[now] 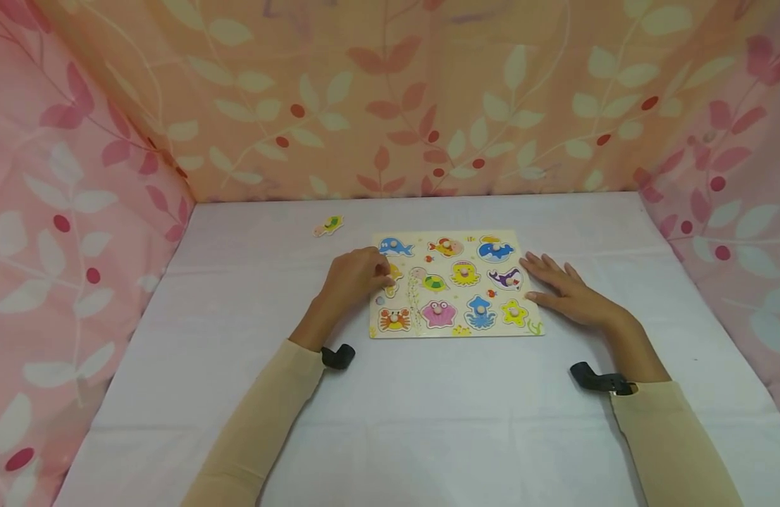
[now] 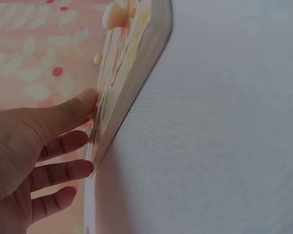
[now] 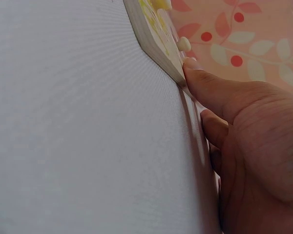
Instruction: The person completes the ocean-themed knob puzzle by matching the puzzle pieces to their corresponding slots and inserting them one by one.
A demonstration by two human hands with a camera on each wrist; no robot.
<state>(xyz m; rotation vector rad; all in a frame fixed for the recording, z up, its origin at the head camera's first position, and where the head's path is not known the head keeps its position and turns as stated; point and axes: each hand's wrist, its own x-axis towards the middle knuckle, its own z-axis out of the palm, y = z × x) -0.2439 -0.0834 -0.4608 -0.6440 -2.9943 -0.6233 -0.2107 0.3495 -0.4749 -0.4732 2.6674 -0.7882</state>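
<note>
A wooden peg puzzle board (image 1: 459,296) with sea-animal pieces lies flat on the white cloth. At its left edge, my left hand (image 1: 354,278) pinches a yellow piece (image 1: 394,272) between thumb and index finger; the hand partly hides it. In the left wrist view the thumb (image 2: 88,96) is against the board's face, the other fingers loosely bent. My right hand (image 1: 570,299) rests beside the right edge, fingers extended, thumb touching the board. A loose turtle piece (image 1: 330,224) lies beyond the upper left corner. On the board, a turtle picture (image 1: 434,282) shows no knob.
White cloth (image 1: 428,422) covers the table. A floral curtain (image 1: 396,105) rises at the back, with pink floral curtains at the left (image 1: 79,211) and right (image 1: 732,162). Black wrist bands (image 1: 339,356) sit on both wrists.
</note>
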